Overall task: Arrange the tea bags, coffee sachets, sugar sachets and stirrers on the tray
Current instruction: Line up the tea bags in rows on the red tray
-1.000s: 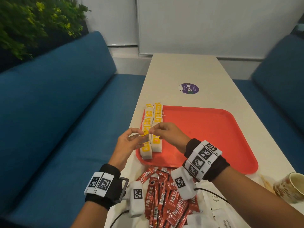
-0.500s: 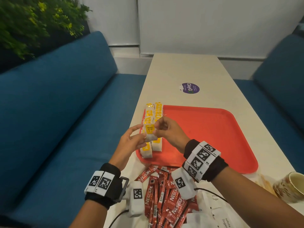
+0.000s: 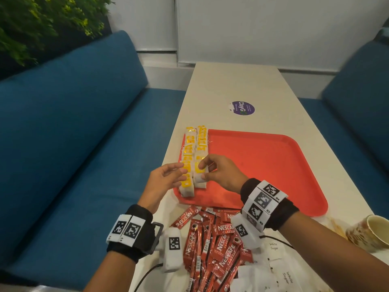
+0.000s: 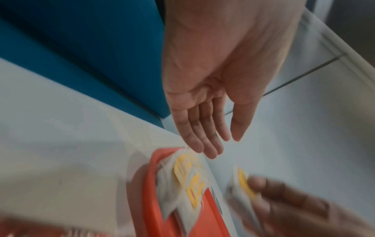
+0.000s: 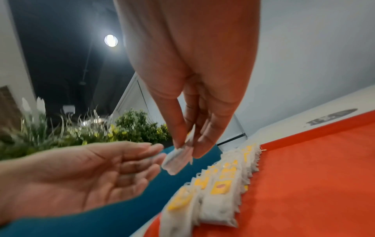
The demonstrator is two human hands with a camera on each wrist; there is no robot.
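Observation:
A red tray (image 3: 273,165) lies on the pale table, with two rows of white tea bags with yellow tags (image 3: 194,148) along its left edge. My right hand (image 3: 202,170) pinches one more tea bag (image 5: 178,158) between thumb and fingers, just above the near part of the right row (image 5: 219,192). Beside it, my left hand (image 3: 177,168) is open with fingers straight (image 4: 202,141), holding nothing, over the tray's left rim (image 4: 150,184). Red coffee sachets (image 3: 210,239) lie in a heap near the table's front edge, with white sugar sachets (image 3: 275,268) to their right.
A patterned paper cup (image 3: 370,232) stands at the front right, thin wooden stirrers (image 3: 336,226) just left of it. A purple round sticker (image 3: 242,108) sits on the table beyond the tray. Blue sofas flank the table; most of the tray floor is bare.
Both hands held the tea bag above the rows before. My left hand has let go and opened; my right hand alone now holds the bag, lower over the right row.

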